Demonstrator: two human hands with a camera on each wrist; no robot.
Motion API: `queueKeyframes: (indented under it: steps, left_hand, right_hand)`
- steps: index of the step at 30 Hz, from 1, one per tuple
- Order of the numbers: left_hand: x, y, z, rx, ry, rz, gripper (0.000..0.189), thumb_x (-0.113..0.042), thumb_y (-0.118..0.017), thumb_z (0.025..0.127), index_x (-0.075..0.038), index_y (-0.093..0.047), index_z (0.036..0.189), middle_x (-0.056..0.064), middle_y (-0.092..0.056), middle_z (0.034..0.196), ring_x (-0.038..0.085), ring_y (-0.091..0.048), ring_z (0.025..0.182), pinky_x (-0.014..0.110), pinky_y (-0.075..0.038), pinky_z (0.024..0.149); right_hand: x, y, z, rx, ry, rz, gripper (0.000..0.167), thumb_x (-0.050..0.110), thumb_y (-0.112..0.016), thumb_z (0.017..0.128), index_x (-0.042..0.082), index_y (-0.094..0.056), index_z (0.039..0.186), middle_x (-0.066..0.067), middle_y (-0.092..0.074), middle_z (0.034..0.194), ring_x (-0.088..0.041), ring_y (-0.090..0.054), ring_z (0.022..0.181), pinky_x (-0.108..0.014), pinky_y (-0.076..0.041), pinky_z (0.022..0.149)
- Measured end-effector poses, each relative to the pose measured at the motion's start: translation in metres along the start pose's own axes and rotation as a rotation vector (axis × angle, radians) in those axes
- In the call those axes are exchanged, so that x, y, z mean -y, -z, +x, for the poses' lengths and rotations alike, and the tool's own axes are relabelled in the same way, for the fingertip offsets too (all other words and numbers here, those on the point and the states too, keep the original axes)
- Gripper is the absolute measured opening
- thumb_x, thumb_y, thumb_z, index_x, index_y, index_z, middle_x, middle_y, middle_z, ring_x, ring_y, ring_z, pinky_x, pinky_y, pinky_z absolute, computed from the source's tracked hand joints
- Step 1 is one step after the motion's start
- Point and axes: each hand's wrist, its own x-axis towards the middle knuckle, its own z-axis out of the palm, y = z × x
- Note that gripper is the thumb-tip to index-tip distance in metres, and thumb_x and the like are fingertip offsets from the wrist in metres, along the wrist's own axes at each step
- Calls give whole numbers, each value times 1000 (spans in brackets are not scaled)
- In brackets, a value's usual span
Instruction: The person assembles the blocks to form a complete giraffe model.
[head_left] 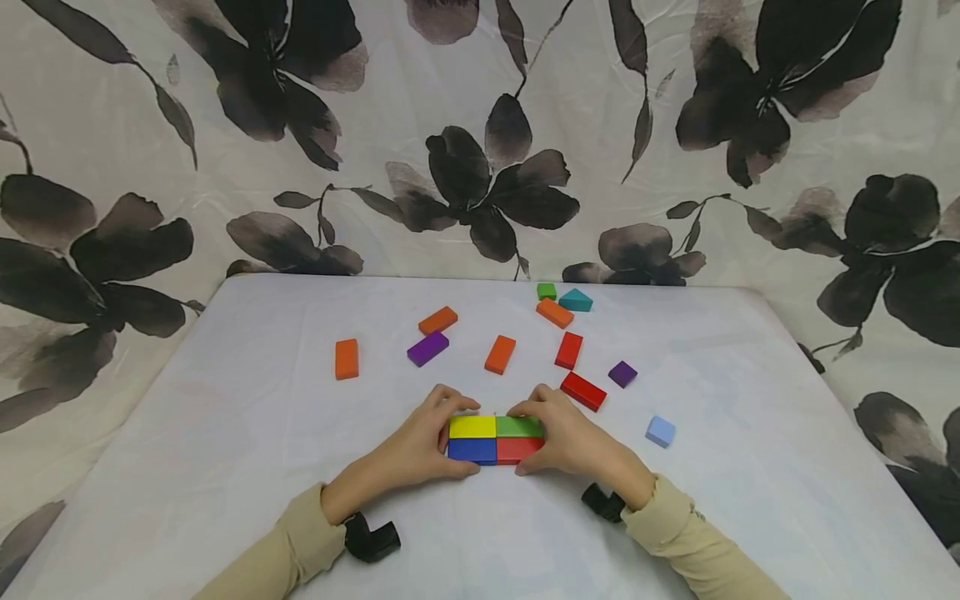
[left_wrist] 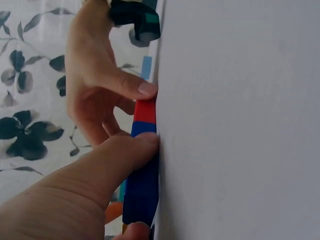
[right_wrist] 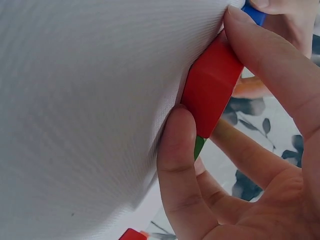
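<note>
Four-part rectangle of blocks lies flat on the white table: a yellow block [head_left: 472, 427] and a green block [head_left: 519, 427] at the back, a blue block [head_left: 472, 451] and a red block [head_left: 516, 451] in front. My left hand [head_left: 416, 442] grips the left end, thumb at the front of the blue block and fingers behind the yellow one. From the right end, my right hand [head_left: 573, 437] grips the green and red blocks, its thumb on the red block's front face. In the right wrist view, a fingertip [right_wrist: 180, 125] presses the red block's end.
Behind the hands lie several orange blocks [head_left: 347, 359], a long purple block [head_left: 428, 349], two loose red blocks [head_left: 583, 391], a small green block [head_left: 547, 291] and a teal triangle [head_left: 576, 301]. To the right sit a small purple block [head_left: 622, 374] and a light blue block [head_left: 661, 432].
</note>
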Motion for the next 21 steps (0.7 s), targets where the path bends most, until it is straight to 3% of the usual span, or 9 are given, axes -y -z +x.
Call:
queueKeyframes:
  steps: [4, 11, 21]
  left_hand:
    - [5, 0, 1, 1, -39, -6, 59, -29, -87, 75, -16, -61, 126, -1, -46, 118, 19, -50, 107, 32, -49, 88]
    - [11, -2, 0, -35, -86, -3, 58, -29, -88, 75, -16, -62, 125, -3, -49, 110, 9, -45, 71, 21, -39, 60]
    - [14, -2, 2, -41, -111, -43, 60, -30, -90, 73, -12, -64, 124, -1, -50, 108, 7, -42, 64, 19, -36, 56]
  right_hand:
    - [0, 0, 1, 3, 2, 0, 58, 24, -90, 71, 14, -68, 123, 0, -52, 104, -18, -48, 103, -31, -48, 76]
    - [0, 0, 1, 9, 18, 1, 58, 24, -90, 72, 14, -68, 125, 1, -52, 104, -18, -48, 103, -31, -48, 76]
    - [0, 1, 0, 6, 34, -12, 59, 26, -89, 73, 14, -68, 126, 0, -52, 105, -17, -47, 102, -30, -47, 76]
